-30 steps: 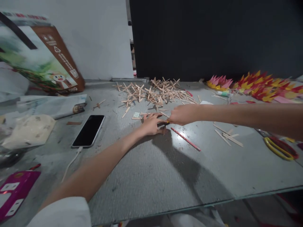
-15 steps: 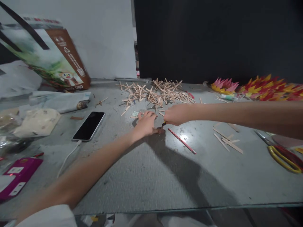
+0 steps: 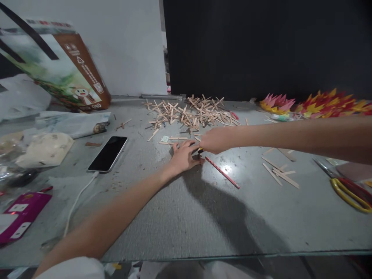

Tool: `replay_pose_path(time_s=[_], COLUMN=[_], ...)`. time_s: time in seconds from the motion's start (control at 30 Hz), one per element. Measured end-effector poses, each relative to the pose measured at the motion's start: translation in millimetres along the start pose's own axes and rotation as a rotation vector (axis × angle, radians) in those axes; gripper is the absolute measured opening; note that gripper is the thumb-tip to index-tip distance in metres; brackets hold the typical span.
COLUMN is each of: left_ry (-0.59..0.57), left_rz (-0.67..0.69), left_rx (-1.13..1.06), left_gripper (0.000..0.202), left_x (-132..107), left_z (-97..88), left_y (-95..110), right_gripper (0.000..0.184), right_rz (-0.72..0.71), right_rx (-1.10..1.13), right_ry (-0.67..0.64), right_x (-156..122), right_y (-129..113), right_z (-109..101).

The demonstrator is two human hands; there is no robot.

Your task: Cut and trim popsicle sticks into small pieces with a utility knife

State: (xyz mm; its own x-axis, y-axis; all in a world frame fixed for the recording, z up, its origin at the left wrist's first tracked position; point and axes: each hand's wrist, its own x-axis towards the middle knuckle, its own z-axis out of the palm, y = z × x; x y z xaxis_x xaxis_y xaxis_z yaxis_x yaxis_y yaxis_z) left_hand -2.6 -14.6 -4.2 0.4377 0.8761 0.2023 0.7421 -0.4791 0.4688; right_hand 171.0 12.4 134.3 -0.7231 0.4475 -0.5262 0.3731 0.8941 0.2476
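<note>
My right hand (image 3: 215, 140) is closed, with a small yellow-and-black tool (image 3: 200, 150) poking out of the fist toward the left. Most of that tool is hidden, so its kind is unclear. My left hand (image 3: 185, 157) rests on the table just beside it, fingers and thumb spread around the tool's tip. Whether a small piece lies under those fingers cannot be made out. A red patterned pencil (image 3: 222, 173) lies in front of the right hand. Behind both hands is a heap of crossed wooden craft sticks (image 3: 188, 112). A small pale green square (image 3: 165, 138) sits near some loose sticks (image 3: 178, 138).
At left are a phone (image 3: 108, 154) on a white cable, a magenta power strip (image 3: 24, 215), plastic packets (image 3: 46, 149) and a printed bag (image 3: 69, 73). On the right lie more sticks (image 3: 281, 176), yellow-handled scissors (image 3: 348, 193) and folded paper pieces (image 3: 328, 104).
My left hand has shifted slightly right, closer to the right hand, and its thumb and finger now stand further apart. The right hand stays nearly in place with the tool.
</note>
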Motion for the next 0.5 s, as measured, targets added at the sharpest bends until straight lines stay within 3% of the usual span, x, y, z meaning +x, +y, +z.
replay_pose_path(time_s=[0.2,0.3,0.5], left_ry=[-0.185,-0.176,-0.142], left_rz=[0.066,0.066,0.056], left_rx=[0.064,0.043,0.018], left_gripper=[0.059,0.06,0.059], left_x=[22,25,20], left_z=[-16.1,-12.4,-8.8], left_y=[-17,-24,-21], right_gripper=[0.029,0.032,0.014], right_rz=[-0.048,-0.034,0.174], right_rx=[-0.018,0.059,0.258], right_ry=[-0.001,0.008,-0.04], right_x=[8,12,12], right_y=[7,10,0], right_z=[-4,-6,-9])
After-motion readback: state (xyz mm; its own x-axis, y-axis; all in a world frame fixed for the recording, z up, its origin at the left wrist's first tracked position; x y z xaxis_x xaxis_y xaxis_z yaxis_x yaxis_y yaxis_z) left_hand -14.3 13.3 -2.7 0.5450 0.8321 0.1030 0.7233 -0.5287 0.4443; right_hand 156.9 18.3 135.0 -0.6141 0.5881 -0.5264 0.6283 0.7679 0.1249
